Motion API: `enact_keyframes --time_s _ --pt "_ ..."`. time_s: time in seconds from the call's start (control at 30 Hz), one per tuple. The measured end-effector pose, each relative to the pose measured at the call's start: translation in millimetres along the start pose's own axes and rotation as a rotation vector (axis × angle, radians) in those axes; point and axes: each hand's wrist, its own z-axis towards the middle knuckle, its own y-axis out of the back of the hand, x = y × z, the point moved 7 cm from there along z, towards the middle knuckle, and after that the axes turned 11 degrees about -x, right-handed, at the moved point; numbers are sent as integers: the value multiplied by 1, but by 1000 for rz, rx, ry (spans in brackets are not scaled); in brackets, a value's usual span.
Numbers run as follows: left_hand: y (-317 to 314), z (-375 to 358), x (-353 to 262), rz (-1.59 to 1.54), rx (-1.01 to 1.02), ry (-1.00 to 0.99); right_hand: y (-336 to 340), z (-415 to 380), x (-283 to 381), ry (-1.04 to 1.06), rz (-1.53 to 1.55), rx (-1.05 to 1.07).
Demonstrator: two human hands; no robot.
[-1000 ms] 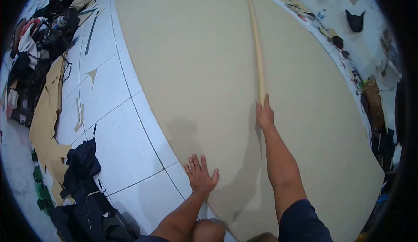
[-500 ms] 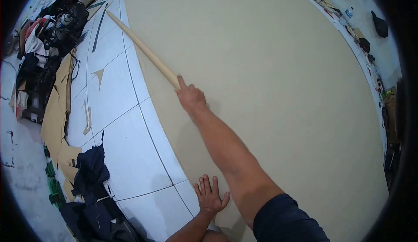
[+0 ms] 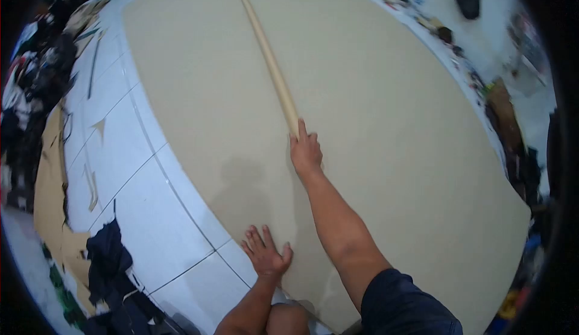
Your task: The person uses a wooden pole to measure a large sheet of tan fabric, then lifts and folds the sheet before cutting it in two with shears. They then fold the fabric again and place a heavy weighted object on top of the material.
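Observation:
A large beige sheet (image 3: 374, 154) lies spread over the white tiled floor. My right hand (image 3: 306, 153) grips the near end of a long tan pole (image 3: 269, 57), its index finger stretched along the shaft. The pole reaches far forward over the sheet, and its far end meets the top of the view. Lower down, my left hand (image 3: 265, 253) is open, palm down near the left edge of the sheet, with fingers spread. My bent knee (image 3: 287, 319) shows just beside it.
Cut cardboard pieces (image 3: 49, 178) and dark cloth (image 3: 108, 253) lie along the left. Behind them is a dark pile of goods (image 3: 45, 69). Small offcuts (image 3: 91, 189) and a thin dark strip (image 3: 94, 66) rest on the tiles. A black bag (image 3: 467, 4) sits at the far right.
My right hand has swung the pole rightward, from along the sheet's left edge to over its middle. My left hand stays flat; the view has shifted.

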Motion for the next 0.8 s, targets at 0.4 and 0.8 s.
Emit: enact_keyframes --time_s 0.4,0.8 --pt "13 -15 -9 99 -118 -106 216 -429 -337 -520 -202 -307" --pt "1 -17 -10 237 -101 -106 295 -729 -481 -910 -307 -474"
